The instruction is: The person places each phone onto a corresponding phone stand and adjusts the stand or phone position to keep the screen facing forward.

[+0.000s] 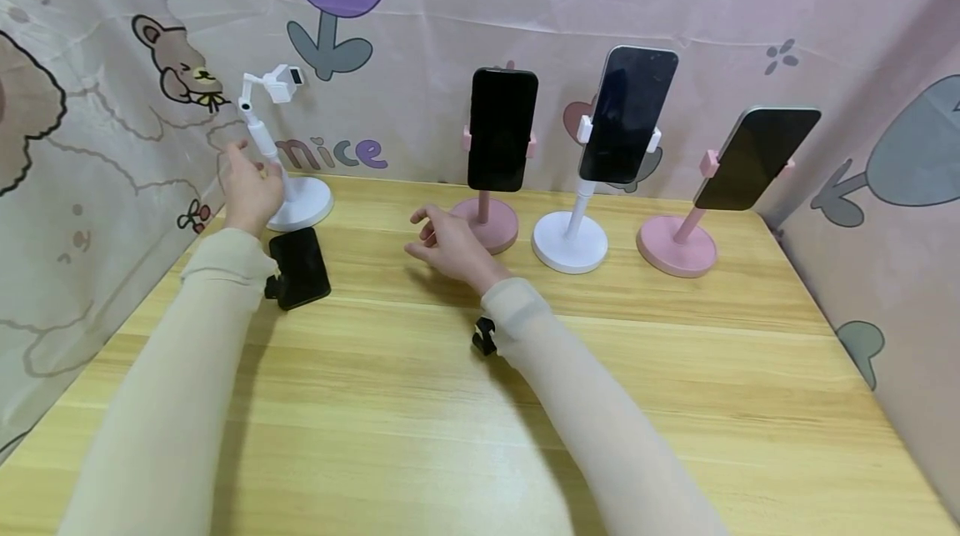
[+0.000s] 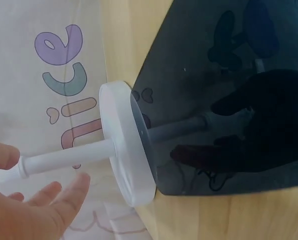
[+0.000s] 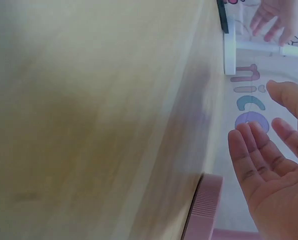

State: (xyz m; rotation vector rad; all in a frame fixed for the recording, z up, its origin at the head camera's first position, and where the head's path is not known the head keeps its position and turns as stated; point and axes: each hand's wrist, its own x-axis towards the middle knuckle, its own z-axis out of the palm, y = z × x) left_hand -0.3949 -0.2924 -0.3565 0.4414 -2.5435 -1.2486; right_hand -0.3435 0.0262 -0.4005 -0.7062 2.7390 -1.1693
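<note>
At the upper left of the head view, the left hand (image 1: 247,190) hovers with fingers spread loosely beside the empty white stand (image 1: 281,148); its stem tilts upward. The phone (image 1: 300,267) lies flat on the worktop (image 1: 450,403) just below. The right hand (image 1: 450,246) is relaxed, farther off.

glossy black phone (image 1: 300,267) glass, smooth white plastic stand (image 1: 288,186), wood-grain table (image 1: 450,403).

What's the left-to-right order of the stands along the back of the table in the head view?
Empty white stand with the left hand at its pole → pink stand holding a phone → white stand holding a phone → pink stand holding a tilted phone.
</note>
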